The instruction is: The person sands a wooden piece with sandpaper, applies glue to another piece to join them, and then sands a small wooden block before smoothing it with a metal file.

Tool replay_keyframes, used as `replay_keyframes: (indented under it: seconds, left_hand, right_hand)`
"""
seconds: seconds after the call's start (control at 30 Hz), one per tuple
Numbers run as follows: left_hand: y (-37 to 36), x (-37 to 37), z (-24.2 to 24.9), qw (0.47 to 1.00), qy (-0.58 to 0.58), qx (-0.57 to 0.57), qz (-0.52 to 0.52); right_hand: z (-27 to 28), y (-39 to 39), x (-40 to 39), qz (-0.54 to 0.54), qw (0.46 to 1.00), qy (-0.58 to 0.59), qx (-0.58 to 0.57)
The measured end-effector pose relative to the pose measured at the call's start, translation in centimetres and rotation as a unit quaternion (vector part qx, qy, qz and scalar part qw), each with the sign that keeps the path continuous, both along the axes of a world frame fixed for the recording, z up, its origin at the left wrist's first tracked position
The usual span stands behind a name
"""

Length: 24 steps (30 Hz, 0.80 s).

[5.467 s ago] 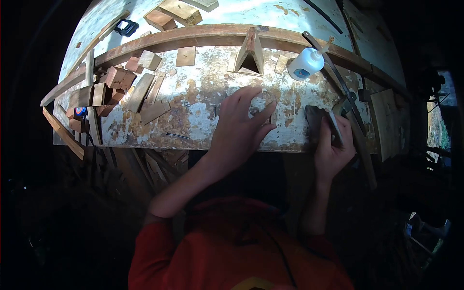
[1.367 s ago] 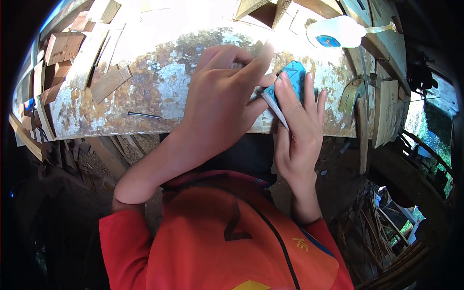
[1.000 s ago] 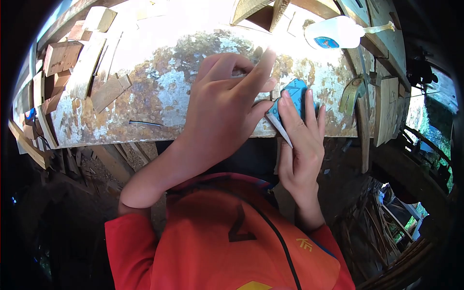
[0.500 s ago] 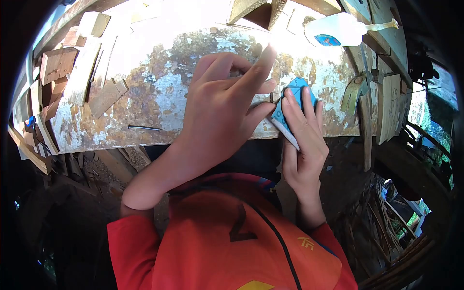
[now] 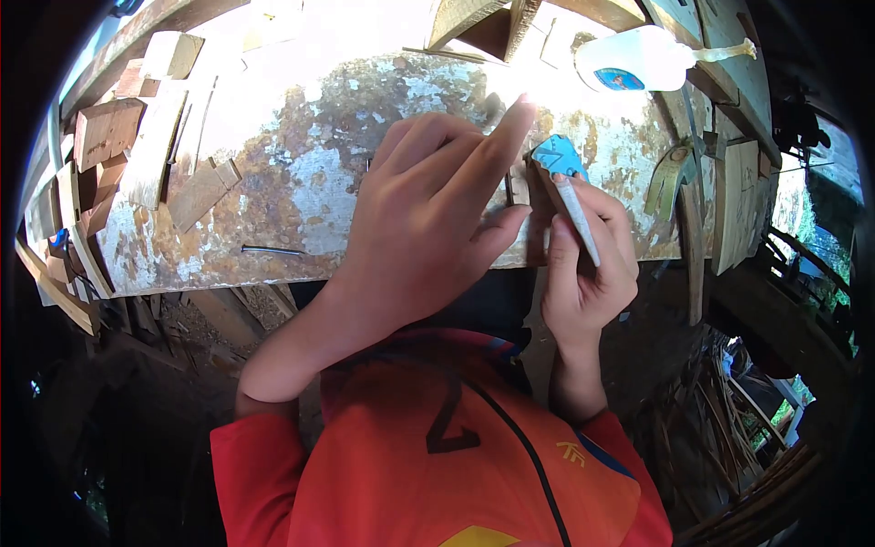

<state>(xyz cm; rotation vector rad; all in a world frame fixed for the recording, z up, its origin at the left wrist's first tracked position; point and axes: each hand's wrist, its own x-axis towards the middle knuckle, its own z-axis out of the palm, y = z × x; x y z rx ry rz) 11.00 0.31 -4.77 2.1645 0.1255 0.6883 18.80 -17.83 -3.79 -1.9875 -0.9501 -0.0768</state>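
Note:
My right hand (image 5: 597,264) grips a thin blue-faced piece (image 5: 558,157) with a pale edge, at the front edge of the worn workbench (image 5: 319,196). The piece is tilted, its pale edge turned up towards me. To its left my left hand (image 5: 428,205) hovers over the bench with the index finger stretched out and the thumb apart; nothing shows between them. A small dark strip (image 5: 518,185) lies by the left thumb, partly hidden by the hand.
Wood blocks (image 5: 108,132) and offcuts (image 5: 202,193) lie at the left. A nail (image 5: 272,250) rests near the front edge. A white bottle (image 5: 638,59) lies at the back right, above a curved wood piece (image 5: 670,180). A wooden frame (image 5: 474,27) stands at the back.
My right hand has turned the blue-faced piece so its pale edge shows more, and drawn slightly towards the right. My left thumb has come away from the piece.

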Motion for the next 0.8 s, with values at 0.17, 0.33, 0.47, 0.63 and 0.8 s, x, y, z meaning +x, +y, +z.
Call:
replay_keyframes:
  seconds: [0.17, 0.33, 0.47, 0.63, 0.8]
  left_hand:
    - [0.1, 0.0, 0.2, 0.999, -0.02, -0.026, -0.024]
    - [-0.3, -0.5, 1.5, 0.988, 0.007, -0.144, -0.048]
    - [0.7, -0.5, 2.0, 0.983, 0.0, -0.171, -0.069]
    - [0.5, -0.7, 1.5, 0.978, -0.014, -0.191, -0.078]
    - [0.1, -1.0, 1.2, 0.973, 0.0, -0.223, -0.067]
  right_hand:
    - [0.8, 0.2, -0.4, -0.038, 0.998, 0.058, 0.009]
    - [-0.1, 0.3, -0.6, -0.054, 0.988, 0.126, 0.078]
    - [0.2, 0.2, -0.7, -0.062, 0.981, 0.159, 0.095]
    - [0.9, 0.7, -0.8, -0.061, 0.975, 0.179, 0.118]
    - [0.9, -0.3, 0.8, 0.015, 0.999, 0.041, -0.025]
